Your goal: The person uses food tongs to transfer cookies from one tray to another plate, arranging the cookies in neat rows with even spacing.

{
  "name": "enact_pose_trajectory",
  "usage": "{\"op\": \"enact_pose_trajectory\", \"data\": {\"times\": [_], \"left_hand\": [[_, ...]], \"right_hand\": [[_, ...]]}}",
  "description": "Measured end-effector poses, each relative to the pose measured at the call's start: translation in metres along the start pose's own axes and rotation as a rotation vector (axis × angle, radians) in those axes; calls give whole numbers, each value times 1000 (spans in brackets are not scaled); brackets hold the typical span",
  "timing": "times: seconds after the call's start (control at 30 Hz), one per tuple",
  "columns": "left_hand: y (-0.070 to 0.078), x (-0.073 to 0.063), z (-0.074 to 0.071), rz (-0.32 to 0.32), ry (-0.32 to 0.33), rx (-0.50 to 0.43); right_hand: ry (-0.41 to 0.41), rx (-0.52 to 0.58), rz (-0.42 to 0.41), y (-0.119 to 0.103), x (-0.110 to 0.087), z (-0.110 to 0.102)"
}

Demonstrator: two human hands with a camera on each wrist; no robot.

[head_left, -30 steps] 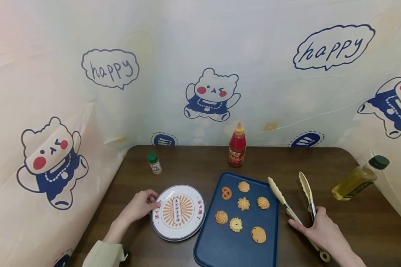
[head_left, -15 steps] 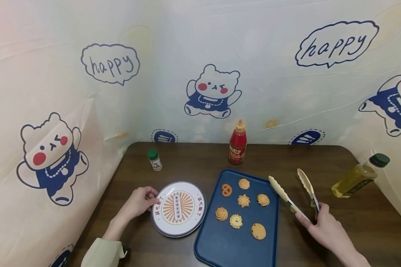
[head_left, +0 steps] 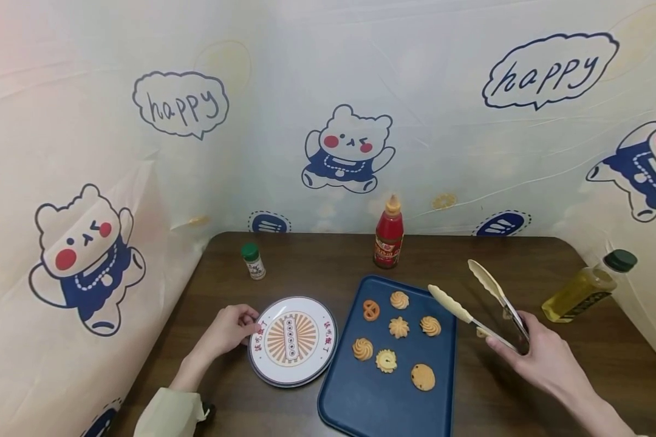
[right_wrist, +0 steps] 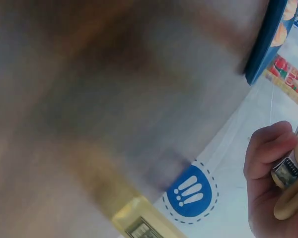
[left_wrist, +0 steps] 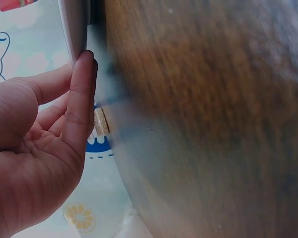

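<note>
At the left of the table my left hand (head_left: 226, 331) pinches the rim of a white plate (head_left: 291, 340) with a sunburst print. A second rim shows beneath this plate. In the left wrist view the thumb lies on the plate's face and fingers (left_wrist: 79, 99) reach behind its edge. My right hand (head_left: 549, 355) holds a pair of tongs (head_left: 451, 303), their arms spread and nothing between the tips. One tip hangs over the upper right corner of the blue tray (head_left: 382, 409). Several cookies (head_left: 398, 328) and a small pretzel (head_left: 370, 310) lie on the tray.
A red sauce bottle (head_left: 388, 240) stands behind the tray. The green-capped shaker (head_left: 253, 262) is behind the plates. At the right edge stands an oil bottle (head_left: 582, 294), close to my right hand. A printed cloth (head_left: 443, 152) hangs along the table's back and sides.
My right hand has lifted the tongs and swung their tips left and away from me, toward the tray's corner. The left hand keeps its hold on the plate's rim.
</note>
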State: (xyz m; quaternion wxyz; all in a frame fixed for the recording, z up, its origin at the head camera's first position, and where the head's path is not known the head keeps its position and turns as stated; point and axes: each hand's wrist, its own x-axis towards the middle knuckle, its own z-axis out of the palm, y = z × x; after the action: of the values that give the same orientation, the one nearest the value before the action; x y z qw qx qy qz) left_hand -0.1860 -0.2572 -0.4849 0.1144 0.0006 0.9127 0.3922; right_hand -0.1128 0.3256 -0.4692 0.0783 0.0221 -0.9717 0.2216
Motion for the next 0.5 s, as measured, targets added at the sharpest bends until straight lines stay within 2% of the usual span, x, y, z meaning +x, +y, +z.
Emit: {"op": "enact_pose_trajectory", "data": {"times": [0.2, 0.5], "left_hand": [[1, 0, 0, -6, 3, 4], [-1, 4, 2, -23, 5, 20]], "right_hand": [[-35, -37, -57, -3, 9, -9], [-74, -119, -242, -1, 15, -23]]}}
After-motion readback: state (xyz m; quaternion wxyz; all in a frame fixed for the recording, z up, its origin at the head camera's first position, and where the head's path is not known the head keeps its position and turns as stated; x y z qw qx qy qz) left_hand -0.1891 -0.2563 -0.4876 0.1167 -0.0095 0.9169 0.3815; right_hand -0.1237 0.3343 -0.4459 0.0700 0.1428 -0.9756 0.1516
